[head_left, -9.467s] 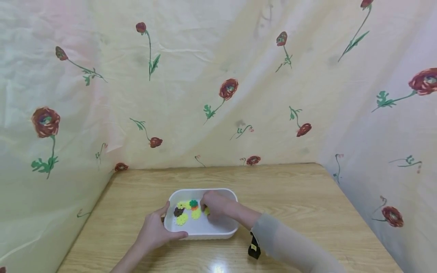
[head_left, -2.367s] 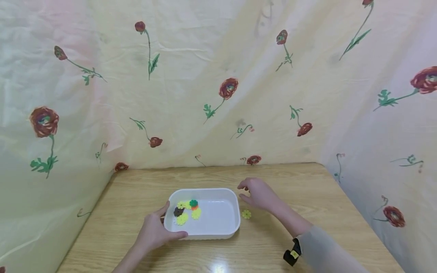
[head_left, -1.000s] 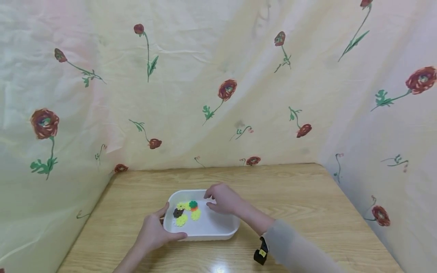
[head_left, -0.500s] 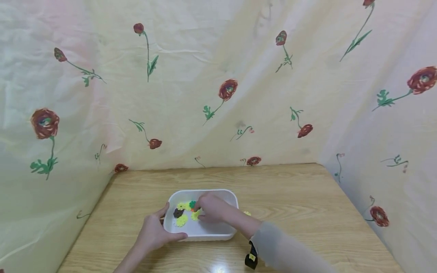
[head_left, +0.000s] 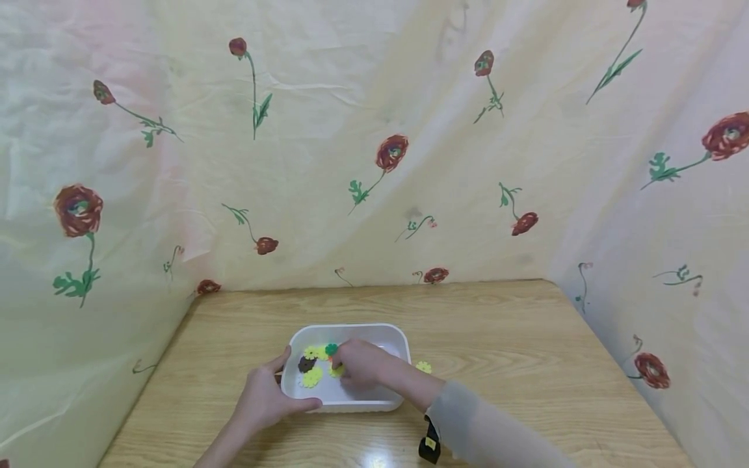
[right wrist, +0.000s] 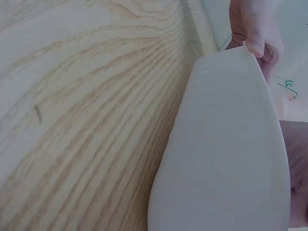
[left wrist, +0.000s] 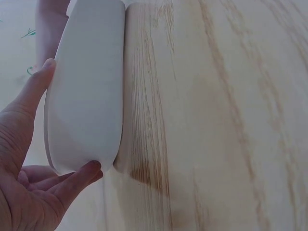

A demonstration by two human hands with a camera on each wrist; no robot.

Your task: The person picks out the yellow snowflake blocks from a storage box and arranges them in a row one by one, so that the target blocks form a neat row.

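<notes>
My left hand grips the tub by its left end, thumb along the near side and fingers round the corner, with the tub upright on the table. My right hand is down inside the tub, its fingers curled and their tips at a yellow piece and the orange piece. Whether they pinch either one I cannot tell: my own knuckles cover the tips from above, and the tub's wall hides them from my right wrist.

Just behind them lies the green piece; left of them are the brown piece and more yellow pieces. One loose yellow piece lies on the table, just right of the tub.

I judge the step in hand to be singling out one piece from the cluster. The next move, I'd say, calls for a fingertip pinch on a thin edge, lifting without dragging the neighbours, while my left hand steadies the tub.
</notes>
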